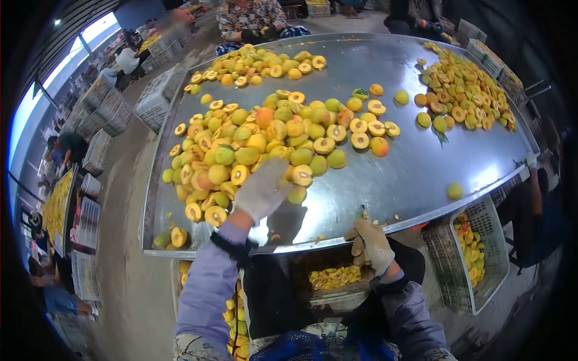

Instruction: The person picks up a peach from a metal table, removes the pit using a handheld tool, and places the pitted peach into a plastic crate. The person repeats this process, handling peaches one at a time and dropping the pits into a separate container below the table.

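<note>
My left hand [260, 191], in a pale glove, reaches over the near side of a big pile of yellow peaches [247, 139]. Its fingers are stretched out and touch the fruit, with nothing visibly gripped. Many peaches are cut in half with brown centres showing; others look whole. My right hand [372, 243], in a tan glove, is at the table's near edge with fingers curled. A small dark tip pokes up beyond it, too small to name. Both hands are over or beside the metal table [385, 186].
More peaches lie in a heap [463, 90] at the right and another [259, 63] at the far left. A plastic crate [445, 265] with fruit stands at lower right; a box of cut pieces [334, 277] sits below the edge. A person [253, 21] sits across the table.
</note>
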Demonstrator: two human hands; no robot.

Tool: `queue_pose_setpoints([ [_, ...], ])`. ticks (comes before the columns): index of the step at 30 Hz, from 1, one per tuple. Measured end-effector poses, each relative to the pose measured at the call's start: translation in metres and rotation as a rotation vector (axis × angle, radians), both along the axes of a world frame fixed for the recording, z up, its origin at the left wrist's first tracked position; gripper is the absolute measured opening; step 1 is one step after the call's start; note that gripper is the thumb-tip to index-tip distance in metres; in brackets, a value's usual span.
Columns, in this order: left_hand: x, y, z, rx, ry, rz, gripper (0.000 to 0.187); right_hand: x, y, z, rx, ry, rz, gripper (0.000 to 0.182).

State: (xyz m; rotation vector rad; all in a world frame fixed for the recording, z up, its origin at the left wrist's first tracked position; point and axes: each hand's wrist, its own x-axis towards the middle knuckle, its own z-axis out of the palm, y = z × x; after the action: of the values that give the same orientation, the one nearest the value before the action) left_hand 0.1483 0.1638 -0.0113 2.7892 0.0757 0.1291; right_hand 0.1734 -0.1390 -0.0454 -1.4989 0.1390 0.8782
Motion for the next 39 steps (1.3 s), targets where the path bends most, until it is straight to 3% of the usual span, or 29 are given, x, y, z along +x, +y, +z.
queue_pose_setpoints([
  [4,0.088,-0.009,0.014,0.091,0.110,0.042,0.066,-0.001,0.001,0.003,0.033,0.027,-0.033,0.046],
  [6,0.111,-0.022,0.005,0.171,0.251,0.387,0.075,0.003,0.000,0.002,0.037,0.034,-0.017,0.046],
  [9,0.107,-0.030,-0.024,0.161,0.187,0.314,0.079,0.004,-0.001,-0.005,0.053,0.028,0.005,0.048],
  [14,0.049,-0.033,-0.031,0.180,0.225,0.060,0.069,0.003,-0.001,-0.005,0.078,0.077,0.003,0.046],
  [17,0.039,-0.038,-0.012,0.161,0.349,-0.163,0.057,0.003,-0.001,-0.001,0.065,0.071,0.011,0.045],
  [19,0.055,-0.040,0.001,0.083,0.583,-0.301,0.047,0.002,-0.002,0.000,0.062,0.047,0.022,0.044],
  [20,0.055,-0.053,0.007,-0.012,0.327,-0.227,0.041,0.000,-0.002,-0.001,0.073,0.049,0.028,0.042],
  [21,0.073,-0.042,-0.016,0.024,0.156,-0.444,0.041,0.001,-0.003,0.000,0.086,0.039,0.035,0.039],
  [23,0.105,-0.079,0.005,-0.108,0.140,-0.321,0.046,0.002,-0.003,-0.012,0.137,0.031,0.065,0.039],
  [25,0.136,-0.097,-0.019,-0.061,0.081,-0.340,0.055,0.000,-0.003,-0.029,0.143,0.034,0.046,0.040],
  [28,0.161,-0.118,-0.050,0.268,0.183,-0.241,0.063,0.004,-0.004,-0.009,0.071,0.109,0.084,0.041],
  [29,0.160,-0.121,-0.049,0.271,0.174,-0.241,0.063,0.005,-0.004,-0.009,0.073,0.099,0.083,0.041],
  [32,0.145,-0.127,-0.047,0.145,0.360,-0.169,0.060,0.004,-0.005,-0.014,0.050,0.128,0.100,0.046],
  [39,0.057,-0.099,-0.027,0.085,0.348,-0.251,0.053,0.003,-0.006,-0.011,0.104,0.065,0.088,0.046],
])
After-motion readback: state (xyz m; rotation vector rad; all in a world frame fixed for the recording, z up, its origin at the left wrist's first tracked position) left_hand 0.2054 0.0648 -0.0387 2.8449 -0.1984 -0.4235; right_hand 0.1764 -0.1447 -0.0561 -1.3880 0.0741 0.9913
